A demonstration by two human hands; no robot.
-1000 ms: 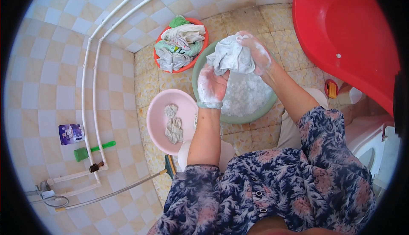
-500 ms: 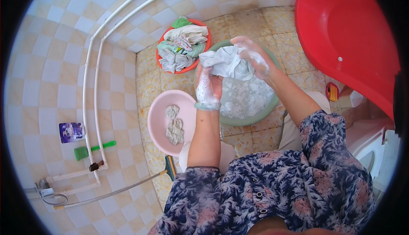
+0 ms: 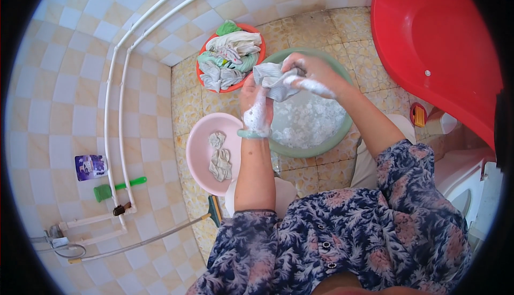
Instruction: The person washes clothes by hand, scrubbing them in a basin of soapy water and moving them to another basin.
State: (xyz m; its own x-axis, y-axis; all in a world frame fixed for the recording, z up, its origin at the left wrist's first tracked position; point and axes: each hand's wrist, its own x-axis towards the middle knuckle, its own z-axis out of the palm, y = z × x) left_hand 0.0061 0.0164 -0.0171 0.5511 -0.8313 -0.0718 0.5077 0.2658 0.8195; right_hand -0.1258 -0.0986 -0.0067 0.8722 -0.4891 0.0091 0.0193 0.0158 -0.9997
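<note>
A pale, ribbed cloth that looks like a sock [image 3: 274, 82] is stretched between my hands above the green basin [image 3: 300, 153]. My left hand [image 3: 257, 105] grips its left end, the fingers partly hidden; lather coats the thumb side and a pale green bangle [image 3: 254, 134] circles the wrist. My right hand [image 3: 313, 75] pinches the bunched right end, with thick foam along the thumb. Foamy water [image 3: 308, 121] lies in the basin below. Two small crumpled pale cloths [image 3: 220, 165] rest in the pink basin [image 3: 195, 169] to the left.
An orange-red basin [image 3: 261, 32] heaped with clothes [image 3: 230, 54] stands beyond my left hand. A large red tub [image 3: 412, 38] fills the far right. White pipes [image 3: 110, 113], a green brush [image 3: 104, 192] and a long-handled floor brush [image 3: 214, 210] are along the left wall.
My right hand has turned over and moved slightly left, bunching its end of the sock. My left hand has shifted a little left, and the sock is less spread out.
</note>
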